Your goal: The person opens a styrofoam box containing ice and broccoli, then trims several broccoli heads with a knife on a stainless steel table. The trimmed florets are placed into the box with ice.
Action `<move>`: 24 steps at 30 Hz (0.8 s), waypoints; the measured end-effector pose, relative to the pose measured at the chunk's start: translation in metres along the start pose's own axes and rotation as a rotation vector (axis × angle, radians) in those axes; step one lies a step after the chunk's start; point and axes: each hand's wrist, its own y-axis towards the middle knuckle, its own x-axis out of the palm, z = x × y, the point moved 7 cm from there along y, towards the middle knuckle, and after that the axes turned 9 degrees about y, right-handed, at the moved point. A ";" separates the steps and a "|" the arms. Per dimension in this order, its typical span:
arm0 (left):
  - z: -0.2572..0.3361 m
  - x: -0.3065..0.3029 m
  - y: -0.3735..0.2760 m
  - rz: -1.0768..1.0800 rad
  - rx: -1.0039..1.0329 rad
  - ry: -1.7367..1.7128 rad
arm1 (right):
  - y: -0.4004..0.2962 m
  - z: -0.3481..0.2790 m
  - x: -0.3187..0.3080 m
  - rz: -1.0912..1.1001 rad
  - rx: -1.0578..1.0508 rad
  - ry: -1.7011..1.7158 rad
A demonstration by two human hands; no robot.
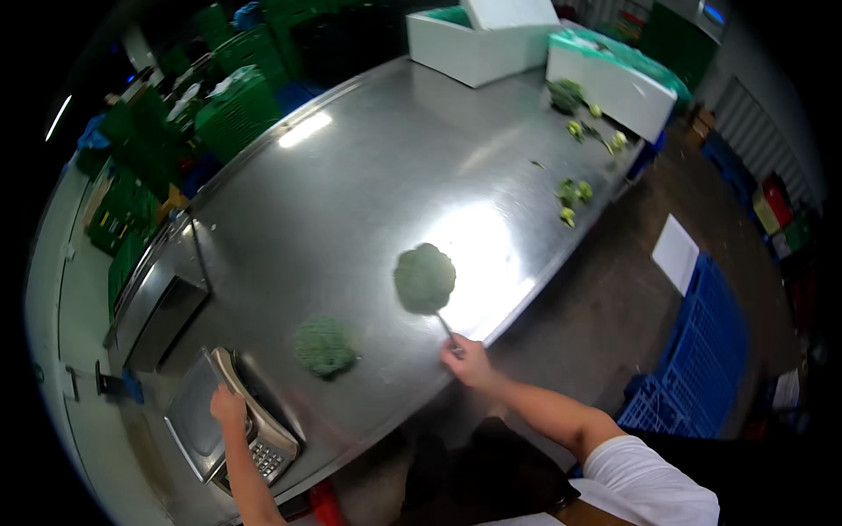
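Note:
A weighing scale (pixel 263 447) with a keypad and a metal pan (pixel 197 417) stands at the lower left of the stainless steel table (pixel 316 217). My left hand (pixel 228 404) is at the pan's near right edge; whether it grips the edge I cannot tell. Right of the scale, one broccoli head (pixel 325 347) lies on the table. My right hand (pixel 466 358), near the table's edge, is closed on a thin metal tool, probably a knife (pixel 447 327). Its far end reaches a second broccoli head (pixel 425 279), slightly blurred; their contact is unclear.
Two white foam boxes (pixel 483 56) (pixel 608 82) stand at the table's far end, near another broccoli head (pixel 566 96) and small green pieces (pixel 573 194). A metal box (pixel 161 315) sits at the left. Green crates (pixel 240 115) are beyond the table; blue crates (pixel 704 348) stand at the right.

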 end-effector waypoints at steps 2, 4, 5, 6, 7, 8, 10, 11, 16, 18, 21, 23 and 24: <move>0.004 -0.004 -0.022 -0.032 0.085 0.049 | -0.002 0.001 0.006 -0.058 -0.036 -0.020; 0.005 -0.004 -0.031 -0.173 0.087 0.132 | -0.002 0.002 0.006 -0.119 -0.047 0.017; 0.002 -0.002 -0.032 -0.294 0.039 0.191 | -0.002 -0.008 0.001 -0.141 -0.082 0.047; 0.012 -0.009 -0.036 -0.416 -0.007 0.245 | -0.007 -0.013 -0.010 -0.155 0.004 0.112; 0.035 -0.025 -0.035 -0.351 0.036 0.278 | -0.012 -0.014 -0.022 -0.168 0.090 0.180; 0.060 -0.042 -0.032 -0.284 0.080 0.311 | -0.021 -0.013 -0.041 -0.146 0.041 0.177; 0.162 -0.104 -0.036 -0.042 0.153 0.196 | -0.039 -0.007 -0.088 -0.089 0.104 0.142; 0.219 -0.123 -0.037 0.012 0.236 0.097 | -0.049 -0.002 -0.111 -0.061 0.136 0.121; 0.480 -0.215 -0.102 0.302 0.738 -0.333 | -0.060 0.020 -0.205 0.072 0.225 0.144; 0.549 -0.216 -0.120 0.348 0.801 -0.135 | -0.056 0.021 -0.249 0.175 0.248 0.139; 0.567 -0.112 -0.067 -0.166 0.728 0.207 | -0.051 0.043 -0.315 0.356 0.306 0.247; 0.546 -0.080 -0.047 -0.525 0.642 0.317 | -0.055 0.051 -0.360 0.471 0.477 0.390; 0.539 -0.094 -0.052 -0.707 0.530 0.424 | -0.054 0.047 -0.380 0.513 0.527 0.421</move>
